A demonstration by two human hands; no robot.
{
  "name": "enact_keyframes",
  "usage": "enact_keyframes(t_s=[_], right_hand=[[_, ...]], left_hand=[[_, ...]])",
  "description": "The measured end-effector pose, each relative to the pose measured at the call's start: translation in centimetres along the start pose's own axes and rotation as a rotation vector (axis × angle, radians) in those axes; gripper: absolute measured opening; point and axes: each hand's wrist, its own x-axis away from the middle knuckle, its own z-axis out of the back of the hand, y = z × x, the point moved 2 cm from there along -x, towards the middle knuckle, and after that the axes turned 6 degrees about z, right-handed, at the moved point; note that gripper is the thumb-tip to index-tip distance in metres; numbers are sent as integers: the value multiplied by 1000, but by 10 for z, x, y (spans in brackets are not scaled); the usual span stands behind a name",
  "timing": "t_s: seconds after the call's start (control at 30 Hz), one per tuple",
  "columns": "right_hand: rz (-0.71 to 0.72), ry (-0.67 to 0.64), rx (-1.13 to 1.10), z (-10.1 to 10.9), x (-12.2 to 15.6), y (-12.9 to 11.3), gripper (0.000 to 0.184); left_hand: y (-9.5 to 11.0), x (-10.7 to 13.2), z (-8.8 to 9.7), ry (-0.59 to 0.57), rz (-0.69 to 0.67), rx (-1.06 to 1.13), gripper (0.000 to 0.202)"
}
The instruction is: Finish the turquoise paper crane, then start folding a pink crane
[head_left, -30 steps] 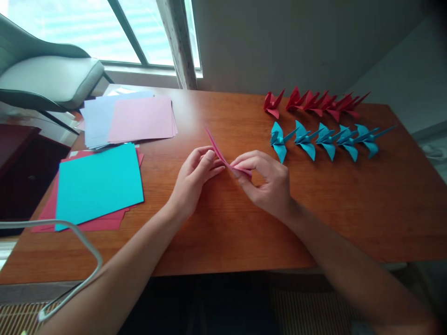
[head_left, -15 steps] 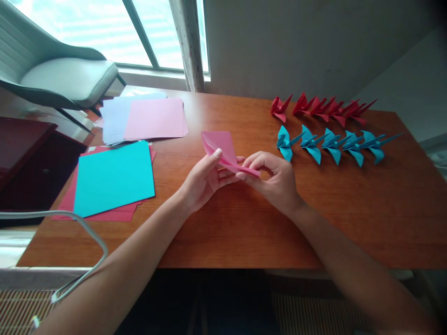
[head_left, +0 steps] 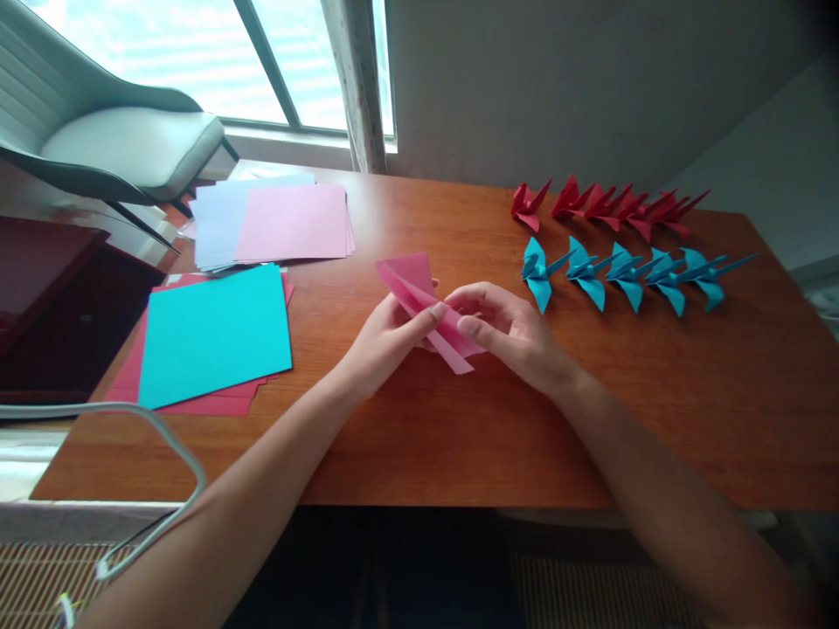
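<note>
A partly folded sheet of pink paper is held over the middle of the wooden table, its layers spread apart toward the lower right. My left hand is closed on it, thumb on top and fingers beneath. From the right, my right hand pinches the paper, its thumb on the near side and its fingers partly hidden behind. To the right stand a row of blue origami cranes and, behind them, a row of red origami cranes.
On the left lie a turquoise sheet over red sheets, with pale pink sheets and light blue sheets behind. A white cable loops near my left forearm. A chair stands by the window.
The pink paper's folded layers have opened, and a flap now points down toward me. My left thumb has moved right along the paper; my right hand's grip has shifted.
</note>
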Motion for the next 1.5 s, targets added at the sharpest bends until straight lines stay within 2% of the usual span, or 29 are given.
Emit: enact_keyframes(t_s=[0.07,0.13,0.27,0.37,0.5,0.57,0.77,0.97,1.1,1.27,1.4,1.5], right_hand=[[30,-27,70,-3,1,-2,35],[61,-9,93,-4,2,-2,32],[67,171,70,5,-2,6,18],[49,346,98,19,-5,16,20],[4,418,134,29,-7,24,22],[0,403,112,27,-7,21,22],[-8,234,149,20,-7,5,9],[6,262,196,23,-7,9,7],[9,269,184,26,-7,8,11],[42,101,122,34,-7,7,34],[29,-9,37,32,-6,8,32],[18,-38,21,29,-7,8,23]], left_hand=[[-1,1,-3,-23,-60,-101,44],[0,2,-4,-49,-85,-128,37],[1,5,1,-61,20,7,34],[5,5,9,-36,79,121,33],[9,2,18,64,70,112,28],[9,1,20,107,54,75,26],[7,0,26,167,24,30,27],[9,-2,29,212,11,-35,28],[10,-3,29,200,48,27,27],[13,-2,30,150,118,168,26],[13,-2,30,103,164,184,27],[13,-2,28,121,150,192,25]])
